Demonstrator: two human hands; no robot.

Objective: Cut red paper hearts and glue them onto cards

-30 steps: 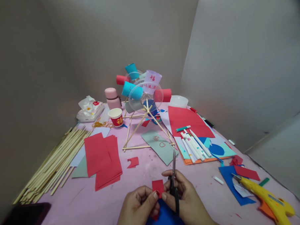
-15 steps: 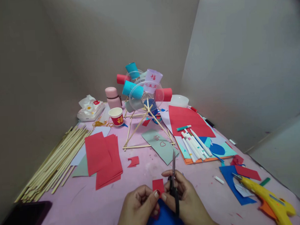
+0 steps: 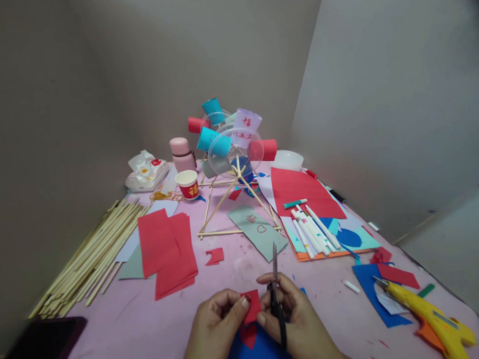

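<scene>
My left hand (image 3: pixel 220 323) pinches a small red paper piece (image 3: pixel 252 305) low in the middle of the view. My right hand (image 3: pixel 297 317) grips black-handled scissors (image 3: pixel 276 291); their blades are closed and point away from me, right beside the red piece. Both hands hover over a blue paper sheet (image 3: pixel 266 353) on the pink table (image 3: pixel 235 264). A small red scrap (image 3: pixel 214 256) lies just beyond my left hand.
A stick-and-cup wheel model (image 3: pixel 232 148) stands at the back. A bundle of wooden sticks (image 3: pixel 88 255) lies left, red sheets (image 3: pixel 167 251) beside it. Markers (image 3: pixel 311 229) on coloured paper sit right, a yellow glue gun (image 3: pixel 431 314) at the near right, a dark tablet (image 3: pixel 36 347) at the near left.
The red piece has turned and tilted in my left fingers, closer to the scissors. The view has shifted slightly; my hands stay in the same spot.
</scene>
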